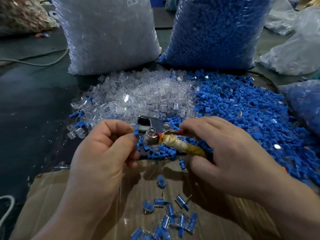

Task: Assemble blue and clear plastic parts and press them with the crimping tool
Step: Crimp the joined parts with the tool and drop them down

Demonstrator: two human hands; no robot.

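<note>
Left hand [103, 153] is pinching a small blue part [136, 131] between thumb and forefinger, right up against the metal head of the crimping tool [152, 130]. I can't tell if the part is actually seated in the head. Right hand [233, 153] has its fingers curled round the tool's handles, one red and the other wrapped in grubby yellowish tape. All this is held above the middle of the dark tabletop [34, 104].

Just behind the hands there's a pile of clear parts [138, 94] on the left, touching a pile of blue parts [242, 110] on the right, with a few strays mixed across. Toward the far edge stand two plastic bags: a bag of clear parts [109, 35] with a label [132, 1] that reads "SJ 017", and a bag of blue parts [216, 32] beside it.

At the near edge a cardboard sheet [83, 196] lies flat, with a scatter of finished pieces [173, 213] on it, blue inside clear.
</note>
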